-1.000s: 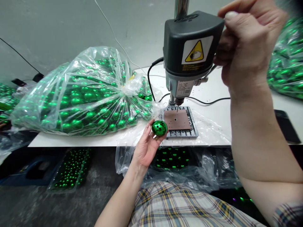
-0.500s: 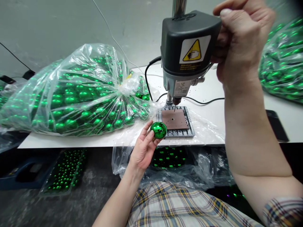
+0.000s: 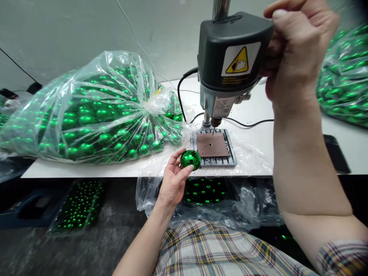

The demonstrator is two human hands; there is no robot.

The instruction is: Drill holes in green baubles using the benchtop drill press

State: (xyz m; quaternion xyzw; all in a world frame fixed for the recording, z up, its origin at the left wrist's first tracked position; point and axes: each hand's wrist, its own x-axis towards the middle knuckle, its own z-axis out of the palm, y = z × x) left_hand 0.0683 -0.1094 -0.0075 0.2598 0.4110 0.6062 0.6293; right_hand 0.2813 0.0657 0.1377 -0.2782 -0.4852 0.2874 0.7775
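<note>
Between the fingers and thumb of my left hand [image 3: 174, 178] is a shiny green ball [image 3: 191, 160], held just left of the drill press base [image 3: 232, 157] near the table's front edge. My right hand [image 3: 301, 46] is raised at the right side of the drill press head [image 3: 230, 57], its fingers curled against the housing; what they grip there is hidden. The thin drill bit [image 3: 213, 131] points down above a brown square board [image 3: 211, 145] with a small hole in it. Dark crumbs lie scattered around the base.
A large clear bag of green balls [image 3: 94, 115] fills the table's left side, and another bag [image 3: 345, 76] stands at the right. A dark phone-like slab [image 3: 335, 153] lies near it. Below the edge are an open plastic-lined container [image 3: 247, 203] and a clear bin [image 3: 77, 207].
My left thumb has shifted lower on the green ball, which has turned and moved slightly left. The right hand stays at the drill press head; the view has shifted a little.
</note>
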